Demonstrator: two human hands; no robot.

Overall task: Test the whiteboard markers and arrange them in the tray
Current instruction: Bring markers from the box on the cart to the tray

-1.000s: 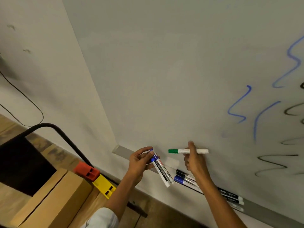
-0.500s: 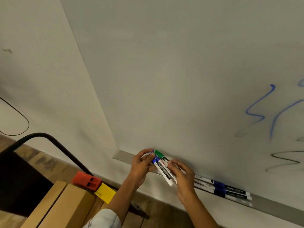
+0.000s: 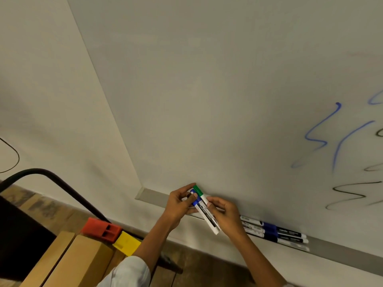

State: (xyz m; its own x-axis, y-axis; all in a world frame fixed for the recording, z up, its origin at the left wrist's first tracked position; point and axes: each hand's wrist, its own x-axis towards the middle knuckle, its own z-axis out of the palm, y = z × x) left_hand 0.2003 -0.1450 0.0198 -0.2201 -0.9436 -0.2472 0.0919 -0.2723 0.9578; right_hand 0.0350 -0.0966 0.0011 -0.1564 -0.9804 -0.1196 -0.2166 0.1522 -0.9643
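Left hand (image 3: 179,206): curled round the capped ends of a small bunch of markers, thumb across the blue cap, just above the tray's left end.
Right hand (image 3: 225,216): fingers bent round the lower barrels of the same bunch, touching them from the right.
Green marker (image 3: 199,191): capped, top of the bunch, slanting down to the right between both hands.
Blue marker (image 3: 196,200): capped, pressed against the green one, same slant.
Tray (image 3: 151,196): grey ledge along the board's lower edge, running right and nearer.
Tray markers (image 3: 275,232): three or so lying lengthwise in the tray, side by side, right of the right hand; blue caps in view.
Board (image 3: 228,90): white, with blue squiggles (image 3: 320,135) and black squiggles (image 3: 350,195) at right.
Boxes (image 3: 78,259): cardboard, near left.
Blocks: red (image 3: 101,229) and yellow (image 3: 126,243), touching, beside the boxes.
Sleeve (image 3: 128,273): white, on the left arm.
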